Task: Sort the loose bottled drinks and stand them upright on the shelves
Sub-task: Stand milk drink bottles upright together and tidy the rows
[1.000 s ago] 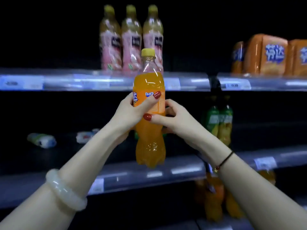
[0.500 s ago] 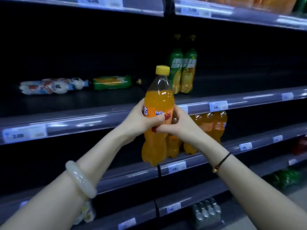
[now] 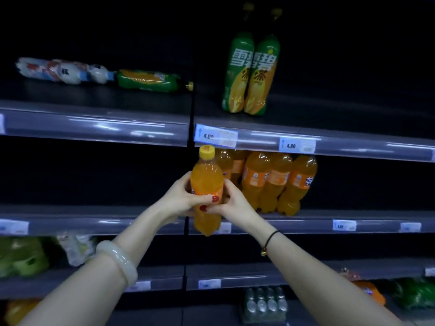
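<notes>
You hold an orange bottle [image 3: 206, 182] with both hands. It stands straight up in the air, with its yellow cap on top. Your left hand [image 3: 179, 198] is curled round its left side, with the thumb across the front. Your right hand [image 3: 233, 203] grips its right side, and the two thumbs almost meet on the label.

The bottle is in front of the middle shelf [image 3: 353, 222]. Its bottom hangs lower than the shelf's front edge, so it is not standing on the shelf. Just to its right, a row of orange bottles [image 3: 277, 182] stands on that shelf.

On the top shelf [image 3: 94, 123], two green bottles [image 3: 251, 74] stand side by side, touching. To the left, one green bottle [image 3: 148, 80] lies on its side. Next to it lie some white bottles [image 3: 61, 70], also on their sides.

Two price tags [image 3: 216, 135] sit on the top shelf's edge, right above the yellow cap.

You wear a pale bangle [image 3: 117, 260] on your left wrist and a thin black band [image 3: 270, 238] on your right wrist. Lower down sits a pack of small bottles [image 3: 263, 300].
</notes>
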`<state>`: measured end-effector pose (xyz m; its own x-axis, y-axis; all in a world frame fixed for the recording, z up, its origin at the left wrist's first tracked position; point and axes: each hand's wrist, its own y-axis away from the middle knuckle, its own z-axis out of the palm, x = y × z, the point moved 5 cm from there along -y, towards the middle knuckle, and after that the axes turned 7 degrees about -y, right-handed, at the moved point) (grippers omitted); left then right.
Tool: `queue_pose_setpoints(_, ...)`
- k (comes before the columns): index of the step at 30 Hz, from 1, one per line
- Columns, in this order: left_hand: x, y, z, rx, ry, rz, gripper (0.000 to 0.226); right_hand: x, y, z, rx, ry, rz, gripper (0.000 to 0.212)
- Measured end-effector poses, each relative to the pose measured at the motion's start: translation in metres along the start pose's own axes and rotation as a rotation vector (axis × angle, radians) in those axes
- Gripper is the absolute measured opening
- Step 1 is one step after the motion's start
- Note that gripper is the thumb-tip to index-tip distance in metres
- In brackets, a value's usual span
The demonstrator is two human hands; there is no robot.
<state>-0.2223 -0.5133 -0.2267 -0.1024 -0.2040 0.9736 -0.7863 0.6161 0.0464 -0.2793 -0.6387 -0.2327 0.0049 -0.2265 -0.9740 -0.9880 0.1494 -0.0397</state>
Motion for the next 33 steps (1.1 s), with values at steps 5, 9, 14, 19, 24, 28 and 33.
queue_pose_setpoints(5,-0.008,-0.026,-0.032,0.088,-0.025,0.022,0.062,0.012,-0.044,0.021,-0.009,-0.061,-0.001,0.076)
queue_pose_setpoints(9,-0.025,-0.043,-0.042,0.096,-0.014,0.024,0.063,0.025,-0.068,0.029,0.03,-0.042,-0.008,0.073)
queue_pose_setpoints(14,-0.042,-0.065,-0.043,0.056,0.052,-0.051,0.07,0.035,-0.081,0.032,0.096,0.007,-0.007,0.072)
queue_pose_setpoints(19,-0.043,-0.083,-0.046,0.01,0.051,-0.147,0.08,0.025,-0.086,0.026,0.206,0.187,0.027,0.053)
queue_pose_setpoints(24,-0.041,-0.09,-0.049,-0.005,0.025,-0.165,0.084,0.014,-0.079,0.023,0.306,0.372,-0.002,0.04)
queue_pose_setpoints(28,-0.041,-0.09,-0.048,0.009,0.015,-0.163,0.082,0.017,-0.076,0.022,0.369,0.428,-0.017,0.036)
queue_pose_setpoints(33,-0.044,-0.089,-0.049,0.053,0.018,-0.158,0.083,0.016,-0.07,0.019,0.415,0.57,-0.024,0.036)
